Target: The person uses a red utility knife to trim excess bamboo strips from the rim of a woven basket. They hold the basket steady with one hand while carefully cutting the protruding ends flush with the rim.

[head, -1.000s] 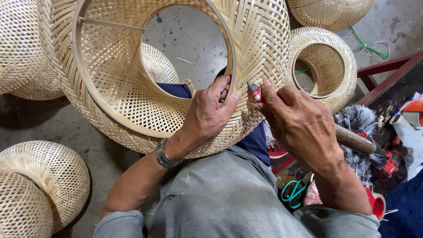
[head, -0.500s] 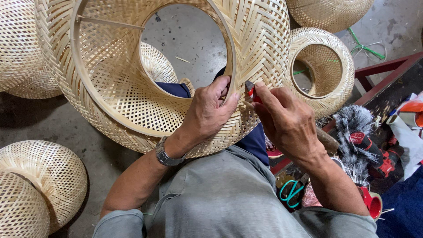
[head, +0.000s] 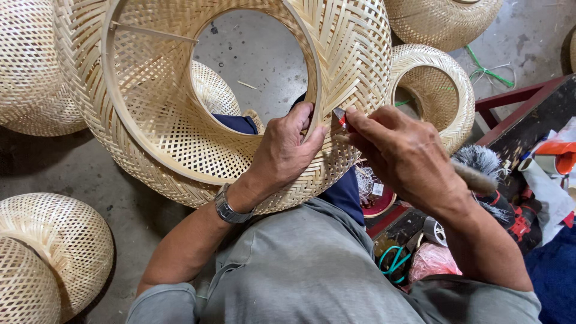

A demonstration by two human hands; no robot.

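The grey concrete floor [head: 252, 54] carries several woven bamboo baskets: one at the lower left [head: 51, 255], one at the upper left [head: 27, 66], one at the top right [head: 441, 18] and a ring-shaped one [head: 447, 78] beside a green string [head: 487, 69]. A thin splinter [head: 246, 84] lies on bare concrete.

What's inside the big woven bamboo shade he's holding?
Through the woven bamboo shade opening: bare concrete floor, a smaller woven piece and dark blue cloth. The left hand grips the rim, fingers inside; the right hand hides its small red tool.

Grey trousers, rolled grey sleeves, apparently metal wristwatch [head: 230, 208], left wrist.
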